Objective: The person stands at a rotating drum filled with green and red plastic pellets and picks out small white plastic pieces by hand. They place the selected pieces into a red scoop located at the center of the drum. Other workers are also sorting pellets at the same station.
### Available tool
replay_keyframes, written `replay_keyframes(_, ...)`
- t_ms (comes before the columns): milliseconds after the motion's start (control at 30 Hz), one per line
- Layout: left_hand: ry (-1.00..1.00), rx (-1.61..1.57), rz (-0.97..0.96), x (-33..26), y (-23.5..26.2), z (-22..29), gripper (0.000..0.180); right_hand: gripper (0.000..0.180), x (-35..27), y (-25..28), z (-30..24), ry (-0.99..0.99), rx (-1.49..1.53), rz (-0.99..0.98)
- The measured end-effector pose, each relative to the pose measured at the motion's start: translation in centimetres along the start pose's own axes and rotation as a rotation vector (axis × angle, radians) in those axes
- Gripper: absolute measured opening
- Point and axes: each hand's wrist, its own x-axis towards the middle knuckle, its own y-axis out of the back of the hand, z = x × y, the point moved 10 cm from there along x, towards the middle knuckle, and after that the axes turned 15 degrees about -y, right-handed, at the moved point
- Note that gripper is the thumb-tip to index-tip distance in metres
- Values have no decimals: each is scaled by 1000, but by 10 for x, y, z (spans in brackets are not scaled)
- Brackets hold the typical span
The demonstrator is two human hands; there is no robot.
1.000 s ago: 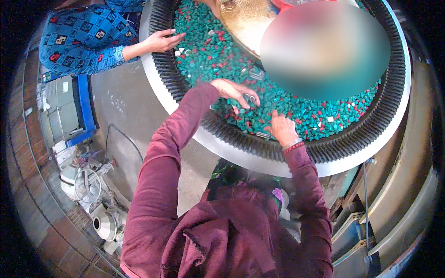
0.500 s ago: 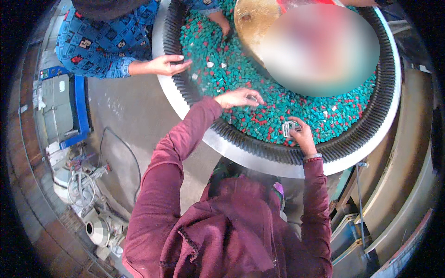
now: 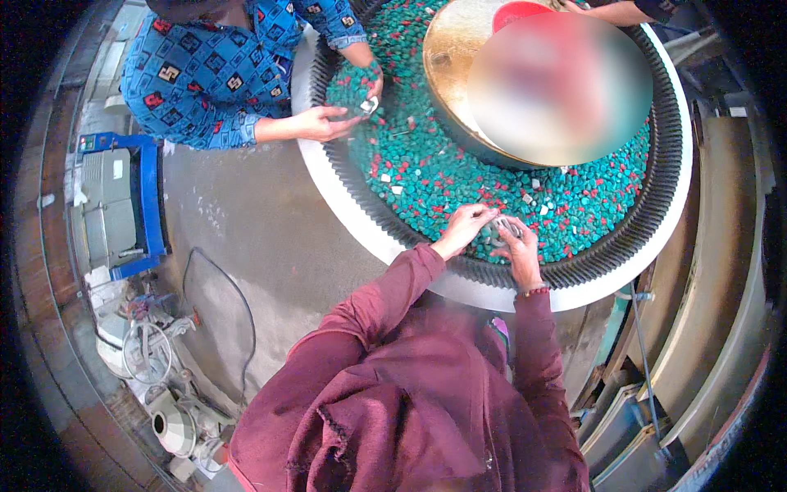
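My left hand (image 3: 464, 230) and my right hand (image 3: 523, 251) are close together over the near side of a round ribbed tub (image 3: 373, 236). The tub holds green and red tumbling chips (image 3: 426, 180). In my right hand is a silver slotted metal piece like a buckle (image 3: 510, 228), partly covered by the fingers; whether there is more than one I cannot tell. My left fingers are pinched beside it, and what they hold is hidden. Several pale metal pieces (image 3: 528, 198) lie among the chips just beyond my hands.
A co-worker in a blue patterned shirt (image 3: 197, 78) reaches into the tub at the left, a pale piece by their hands. A round centre drum (image 3: 447, 61) bears a red bowl (image 3: 518, 12). Another person's arm (image 3: 615, 12) comes from the far right. A cable (image 3: 238, 287) lies on the floor.
My left hand has moved right and nearer, up to my right hand, which stays over the near rim. The co-worker's hands have come together at the left. My view has shifted slightly.
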Motion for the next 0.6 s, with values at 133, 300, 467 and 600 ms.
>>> replay_keyframes(133,-277,1019,89,17,59,48,23,49,-16,24,-26,348,-1248,560)
replay_keyframes(300,-353,1149,163,118,192,-4,24,61,-48,60,-78,277,-776,562)
replay_keyframes(467,-401,1001,16,241,230,-65,42,33,-103,45,-124,402,-299,388)
replay_keyframes(600,-145,211,-747,263,219,-177,61,32,-105,72,-83,275,9,410)
